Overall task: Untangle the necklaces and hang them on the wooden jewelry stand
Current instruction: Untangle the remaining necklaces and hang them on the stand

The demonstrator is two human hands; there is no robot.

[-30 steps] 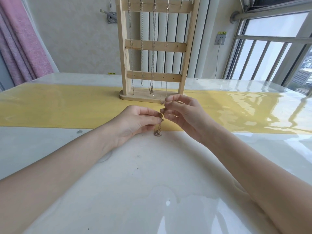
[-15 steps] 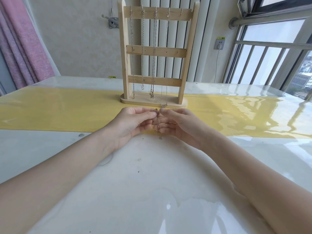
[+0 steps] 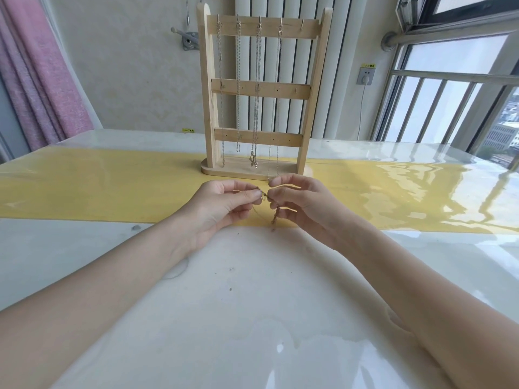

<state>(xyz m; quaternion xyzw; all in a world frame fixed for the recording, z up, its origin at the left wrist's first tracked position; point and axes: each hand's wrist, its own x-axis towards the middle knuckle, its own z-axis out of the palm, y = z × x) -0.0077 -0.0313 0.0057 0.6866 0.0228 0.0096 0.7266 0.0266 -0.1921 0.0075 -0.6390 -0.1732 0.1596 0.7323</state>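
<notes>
Over the glossy white desk [image 3: 252, 290], the left hand [image 3: 224, 203] and right hand [image 3: 297, 203] meet fingertip to fingertip, both pinching a small gold necklace [image 3: 274, 217] — its loose end dangles just above the yellow runner [image 3: 98, 186]. Just beyond stands the wooden jewelry stand [image 3: 259, 91] on the runner; four chains [image 3: 257, 88] hang from its top-bar hooks — the rightmost hook is bare.

Left hand [image 3: 222, 204] and right hand [image 3: 297, 203] meet fingertip to fingertip, fingers curled, pinching, forearms extended forward
</notes>
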